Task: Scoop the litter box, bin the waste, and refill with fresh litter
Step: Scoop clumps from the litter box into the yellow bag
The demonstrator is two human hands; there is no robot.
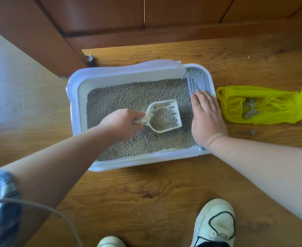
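Observation:
A white litter box (75,104) filled with grey litter (132,97) sits on the wooden floor. My left hand (120,122) grips the handle of a white slotted scoop (164,115), which is loaded with litter and held just above the litter surface. My right hand (206,116) lies flat with straight fingers on the box's right rim, its fingertips at the grated step (197,81). Right of the box, a yellow plastic bag (264,104) lies on the floor and holds grey waste clumps (250,108).
A brown wooden door and cabinet (111,18) stand just behind the box. One small clump (252,132) and scattered litter grains lie on the floor near the bag. My white shoes (216,223) are at the bottom of the view.

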